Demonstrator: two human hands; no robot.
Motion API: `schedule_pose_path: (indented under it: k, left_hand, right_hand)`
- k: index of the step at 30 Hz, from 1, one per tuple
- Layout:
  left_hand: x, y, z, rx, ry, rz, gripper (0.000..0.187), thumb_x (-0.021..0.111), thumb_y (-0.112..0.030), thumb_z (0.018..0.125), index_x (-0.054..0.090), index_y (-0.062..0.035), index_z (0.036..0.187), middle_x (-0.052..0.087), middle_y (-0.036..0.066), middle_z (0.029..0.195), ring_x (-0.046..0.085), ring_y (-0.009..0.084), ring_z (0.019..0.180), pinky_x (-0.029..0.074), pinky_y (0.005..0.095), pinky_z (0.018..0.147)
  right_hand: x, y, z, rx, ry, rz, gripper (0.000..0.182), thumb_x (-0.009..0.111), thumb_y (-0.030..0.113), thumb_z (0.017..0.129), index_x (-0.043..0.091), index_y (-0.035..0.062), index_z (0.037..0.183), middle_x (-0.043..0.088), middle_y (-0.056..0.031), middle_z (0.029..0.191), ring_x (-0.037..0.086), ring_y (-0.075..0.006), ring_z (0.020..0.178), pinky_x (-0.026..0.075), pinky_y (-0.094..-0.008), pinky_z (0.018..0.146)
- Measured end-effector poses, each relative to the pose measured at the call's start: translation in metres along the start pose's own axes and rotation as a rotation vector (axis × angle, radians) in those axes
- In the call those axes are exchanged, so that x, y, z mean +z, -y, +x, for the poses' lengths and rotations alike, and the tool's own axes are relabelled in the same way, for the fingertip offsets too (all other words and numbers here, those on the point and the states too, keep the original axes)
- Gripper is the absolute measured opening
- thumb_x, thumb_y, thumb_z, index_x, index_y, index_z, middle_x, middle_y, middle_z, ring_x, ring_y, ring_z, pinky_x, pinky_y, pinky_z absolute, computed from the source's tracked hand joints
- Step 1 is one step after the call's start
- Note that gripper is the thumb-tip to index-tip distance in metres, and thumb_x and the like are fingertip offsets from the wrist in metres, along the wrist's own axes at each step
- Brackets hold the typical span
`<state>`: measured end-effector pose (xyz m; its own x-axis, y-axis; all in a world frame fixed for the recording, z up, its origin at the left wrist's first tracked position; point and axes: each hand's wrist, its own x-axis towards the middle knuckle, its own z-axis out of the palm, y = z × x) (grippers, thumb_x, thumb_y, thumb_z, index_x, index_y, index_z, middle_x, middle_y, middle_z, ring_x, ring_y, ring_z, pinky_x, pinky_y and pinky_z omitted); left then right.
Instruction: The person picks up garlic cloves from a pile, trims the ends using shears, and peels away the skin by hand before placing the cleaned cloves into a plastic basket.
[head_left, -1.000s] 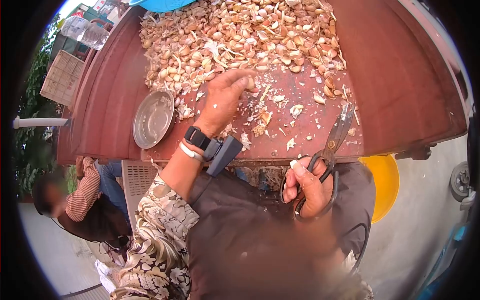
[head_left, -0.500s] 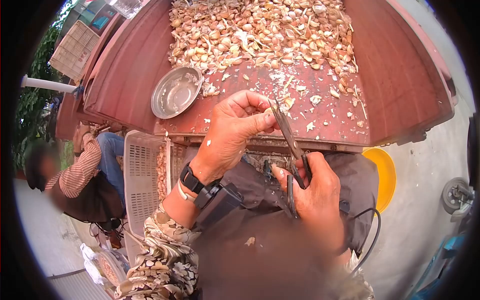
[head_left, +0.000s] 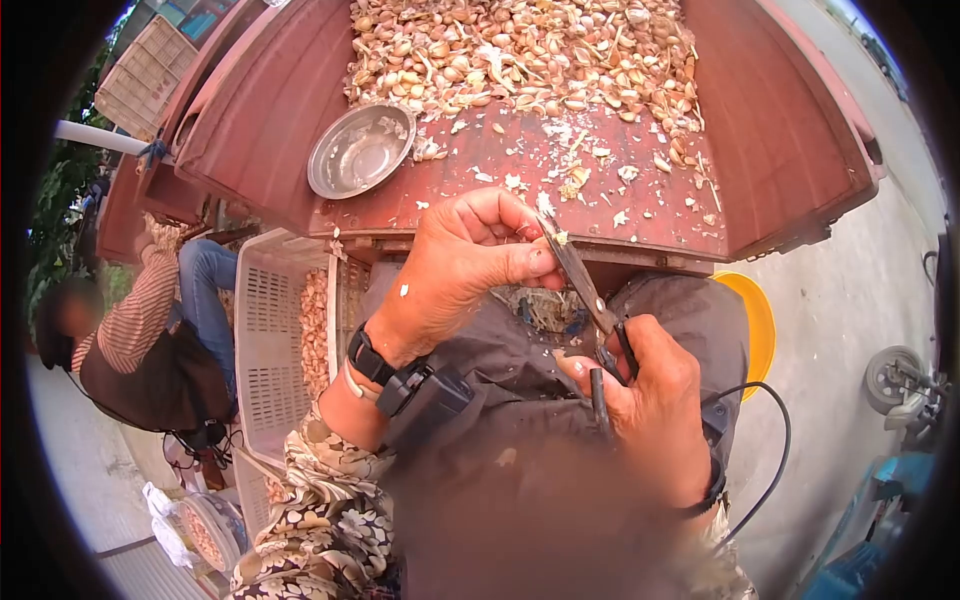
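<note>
Right hand (head_left: 650, 400) clenched on dark metal scissors (head_left: 585, 290); left hand (head_left: 470, 265) pinching small garlic clove (head_left: 560, 238) at blade tip, over lap. Left: white slotted plastic crate (head_left: 270, 340) holding cloves. Beyond: red metal surface (head_left: 780, 140), round steel bowl (head_left: 358, 150) with scraps, loose garlic pile (head_left: 520, 55) behind.

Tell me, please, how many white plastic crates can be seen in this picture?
2. One white crate stands below the table edge, beside the left hand's forearm, with garlic inside. Another crate sits at the far upper left, behind the table. More may be hidden.
</note>
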<state>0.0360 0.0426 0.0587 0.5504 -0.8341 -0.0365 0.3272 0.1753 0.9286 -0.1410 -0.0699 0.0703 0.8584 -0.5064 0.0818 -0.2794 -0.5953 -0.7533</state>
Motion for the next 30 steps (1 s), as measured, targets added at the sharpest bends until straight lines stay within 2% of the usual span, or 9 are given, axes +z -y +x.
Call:
schedule_pose_path:
  k: [4,7,11,14,18,22,25,27,30]
  left_hand:
    - [-0.001,0.005,-0.006,-0.044,0.021,-0.042,0.012,0.069,-0.004,0.081,0.06,-0.0014,0.089,0.065,0.009,0.086,0.063,0.016,0.075,0.05,0.0266,0.068]
    - [0.002,0.012,-0.008,-0.02,0.004,-0.027,0.01,0.068,-0.003,0.082,0.061,-0.0001,0.089,0.065,0.008,0.086,0.062,0.0149,0.074,0.05,0.0257,0.068]
    - [0.03,0.028,-0.021,0.255,0.081,0.229,0.01,0.066,0.0,0.082,0.063,-0.0017,0.092,0.06,0.006,0.094,0.06,0.0126,0.077,0.048,0.0244,0.07]
    - [0.05,0.026,-0.023,0.263,0.141,0.45,0.015,0.066,0.002,0.078,0.062,-0.0017,0.093,0.055,0.008,0.1,0.058,0.0158,0.09,0.048,0.0296,0.079]
    - [0.075,0.032,0.001,0.32,0.349,0.297,0.025,0.066,0.002,0.075,0.061,-0.0011,0.099,0.054,0.01,0.107,0.053,0.0207,0.104,0.045,0.0352,0.088]
    - [0.088,0.044,0.032,0.155,0.33,-0.041,0.028,0.059,0.003,0.085,0.057,0.0027,0.113,0.051,0.015,0.123,0.06,0.0222,0.101,0.046,0.032,0.088]
    - [0.057,0.065,0.092,0.166,-0.011,0.51,0.02,0.053,-0.001,0.089,0.061,0.0025,0.106,0.064,0.006,0.095,0.06,0.0103,0.088,0.048,0.0259,0.077]
    - [0.039,0.082,0.14,0.514,-0.065,0.983,0.022,0.057,-0.001,0.081,0.065,-0.0015,0.102,0.061,0.011,0.089,0.061,0.0234,0.083,0.049,0.0318,0.075]
    - [0.047,0.112,0.187,0.58,-0.045,1.184,0.02,0.059,-0.004,0.079,0.064,-0.0014,0.099,0.059,0.016,0.093,0.06,0.034,0.086,0.049,0.0387,0.077]
  right_hand:
    - [-0.002,-0.013,-0.009,0.125,0.19,0.235,0.042,0.076,0.033,0.077,0.046,0.0034,0.072,0.052,-0.0068,0.063,0.05,-0.0167,0.052,0.039,-0.0326,0.046]
    - [-0.009,-0.002,-0.002,0.588,0.375,0.608,0.035,0.07,0.034,0.084,0.052,0.0039,0.077,0.055,-0.0044,0.065,0.051,-0.0103,0.054,0.039,-0.0273,0.046]
    - [0.006,-0.017,0.008,0.467,0.206,1.19,0.03,0.065,0.027,0.087,0.057,-0.0015,0.089,0.057,-0.0066,0.068,0.053,-0.0091,0.053,0.04,-0.0214,0.046]
    - [-0.007,-0.008,0.016,0.496,0.165,1.223,0.03,0.068,0.026,0.085,0.057,-0.0017,0.091,0.058,-0.0069,0.07,0.052,-0.0097,0.052,0.04,-0.022,0.045]
    - [-0.042,-0.03,0.005,0.447,0.035,1.3,0.017,0.066,0.014,0.084,0.055,0.0018,0.089,0.055,-0.0073,0.066,0.043,-0.0086,0.042,0.037,-0.0226,0.037]
    - [-0.097,-0.058,-0.022,0.408,-0.206,1.247,0.013,0.062,0.005,0.082,0.051,0.0041,0.088,0.048,-0.0042,0.058,0.037,-0.0069,0.038,0.033,-0.0221,0.032]
    - [-0.138,-0.11,-0.049,0.397,-0.475,0.76,0.014,0.063,0.012,0.083,0.052,0.0046,0.087,0.047,-0.0028,0.057,0.038,-0.0081,0.038,0.035,-0.0211,0.035]
    - [-0.154,-0.131,-0.058,0.556,-0.594,0.133,0.026,0.068,0.025,0.083,0.057,0.003,0.092,0.055,-0.0051,0.066,0.05,-0.009,0.05,0.042,-0.0212,0.047]
    - [-0.145,-0.161,-0.06,0.375,-0.572,-0.31,0.037,0.071,0.03,0.083,0.059,0.0008,0.101,0.061,-0.0058,0.084,0.058,-0.0102,0.073,0.045,-0.023,0.06]
